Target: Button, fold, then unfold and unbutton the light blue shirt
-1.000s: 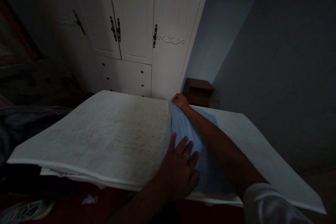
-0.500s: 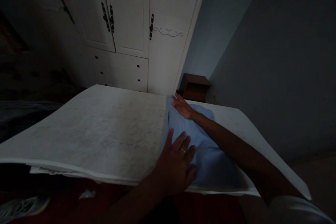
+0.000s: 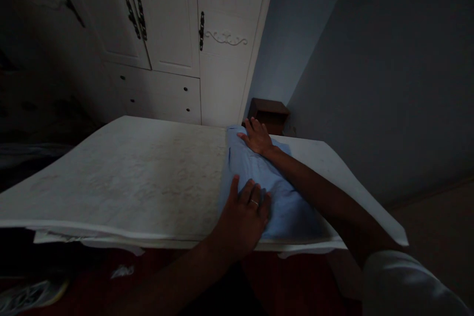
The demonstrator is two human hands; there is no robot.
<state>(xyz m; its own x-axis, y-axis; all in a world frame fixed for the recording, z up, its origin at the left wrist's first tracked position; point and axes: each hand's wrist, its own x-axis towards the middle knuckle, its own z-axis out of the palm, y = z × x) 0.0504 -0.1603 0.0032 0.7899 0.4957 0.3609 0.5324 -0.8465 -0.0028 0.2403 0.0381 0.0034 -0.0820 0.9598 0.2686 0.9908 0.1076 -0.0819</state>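
A light blue folded cloth (image 3: 247,165) lies across the white tabletop (image 3: 155,177), right of its middle. Its kind of garment or linen cannot be made out, and my hands and forearm cover parts of it. My left hand (image 3: 242,217), with a ring on one finger, rests palm down on the near part of the cloth, fingers apart. At the far end, my right hand (image 3: 258,137) lies flat on the fabric with its fingers spread. The right forearm passes over the cloth's right side.
Behind the table stands a white wardrobe (image 3: 163,24) with dark handles and drawers. A small brown cabinet (image 3: 270,106) sits in the corner by the grey wall (image 3: 388,84). On the dark red floor at lower left are a shoe (image 3: 33,296) and a crumpled pale scrap (image 3: 123,271).
The view has shifted slightly, moving the scene left and up. My right hand's fingers are more spread at the cloth's far end. My left hand remains on the near part.
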